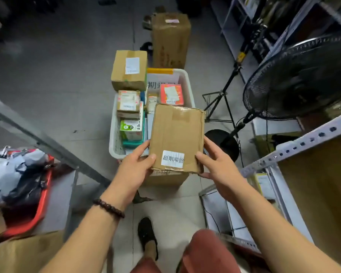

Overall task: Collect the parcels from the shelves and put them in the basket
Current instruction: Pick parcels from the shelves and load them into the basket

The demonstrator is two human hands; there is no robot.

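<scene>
held parcel: flat brown cardboard parcel (pixel 177 134) with a white sticker on its near end, up in the air over the near right part of the basket, not resting on anything I can see
left hand: left hand (pixel 135 168) has the parcel's near left corner, thumb on top, fingers wrapped round the edge
right hand: right hand (pixel 219 166) clamps the near right corner the same way, thumb on the top face just beside the sticker
basket: white basket (pixel 189 85) on the floor ahead, already pretty full
inside it: big brown box (pixel 129 70) sticking up at the far left, small taped box (pixel 128 101) nearer, green and white box (pixel 131 130) nearer still, red box (pixel 171 94) at the far right
beyond: tall cardboard box (pixel 170 40) just past the basket
right side: black fan (pixel 299 81), metal shelf (pixel 303 142) near it
left side: red tub (pixel 41 203) stuffed with plastic mailer bags
wrist: bead bracelet (pixel 108 207) on the left one
</scene>
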